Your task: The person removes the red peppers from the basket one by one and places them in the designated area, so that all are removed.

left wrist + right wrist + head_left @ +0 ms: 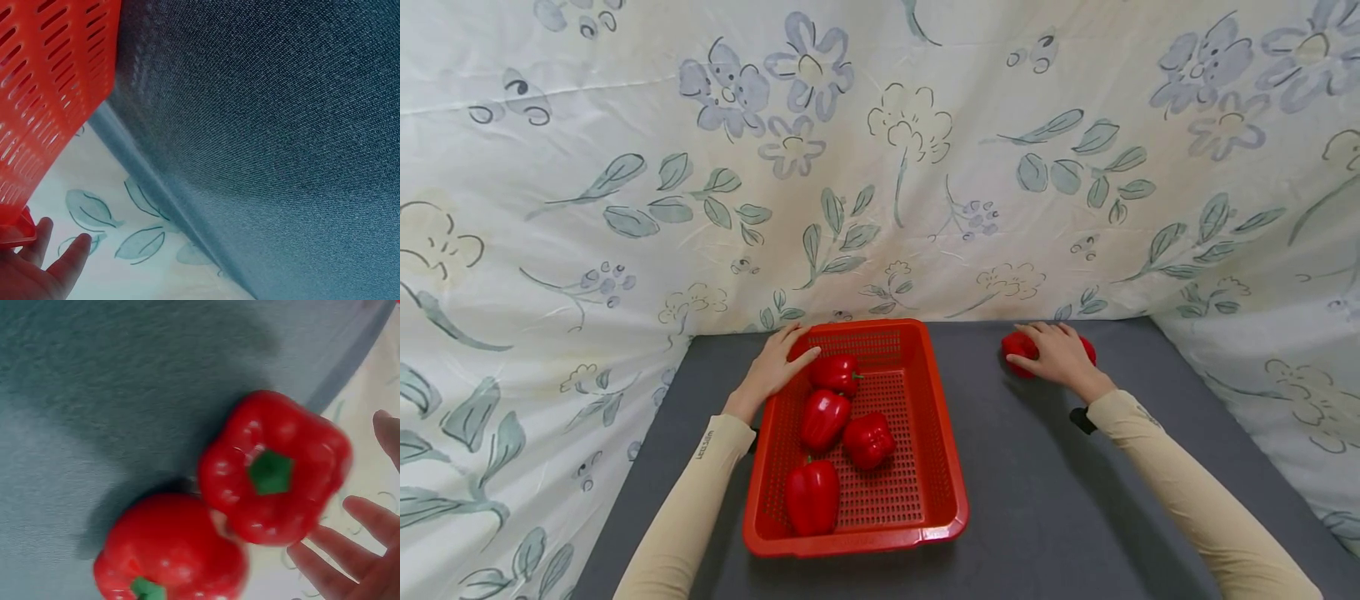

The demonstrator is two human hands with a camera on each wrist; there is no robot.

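Observation:
My left hand rests on the far left corner of a red plastic basket, the thumb over its rim. In the left wrist view two straight fingers extend past the rim. Several red bell peppers lie in the basket, among them one pepper near the front. At the far right of the table, my right hand reaches over two more red bell peppers. The right wrist view shows one pepper beside straight, spread fingers; the other pepper sits next to it.
A dark grey cloth covers the table. Behind and at both sides hangs a white curtain with a floral print, meeting the table's far edge close to both hands.

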